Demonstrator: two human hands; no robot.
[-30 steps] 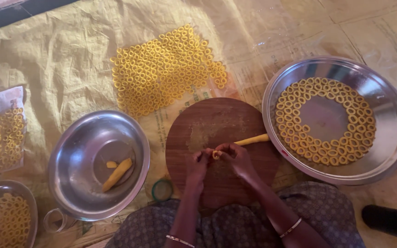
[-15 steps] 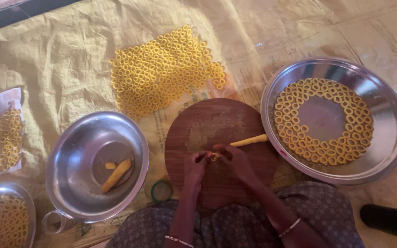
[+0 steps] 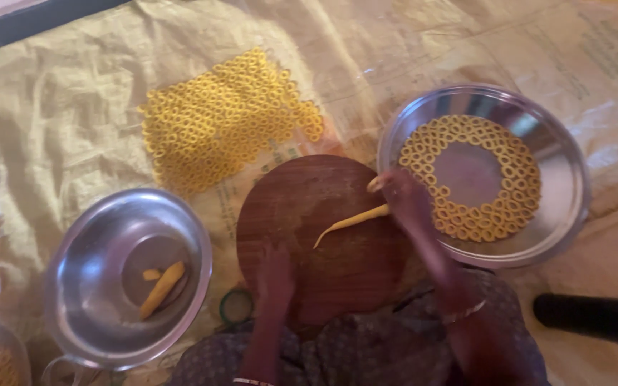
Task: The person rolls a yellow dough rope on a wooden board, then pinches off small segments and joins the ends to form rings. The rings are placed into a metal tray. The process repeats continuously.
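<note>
The left hand (image 3: pixel 275 275) rests on the near edge of a round wooden board (image 3: pixel 323 236), fingers curled loosely and gripping nothing. The right hand (image 3: pixel 402 196) is at the board's right edge, beside the rim of a wide steel plate (image 3: pixel 563 214); it is blurred, and I cannot tell whether it is open or closed. A thin yellow dough strip (image 3: pixel 352 221) lies on the board, its right end at the right hand. Small dough rings (image 3: pixel 498 207) lie in a circle inside the plate. On the yellow sheet (image 3: pixel 59 107) beyond the board is a large patch of finished rings (image 3: pixel 223 121). Left of the board stands a steel bowl (image 3: pixel 94 264) with two dough pieces (image 3: pixel 160 288) inside.
</note>
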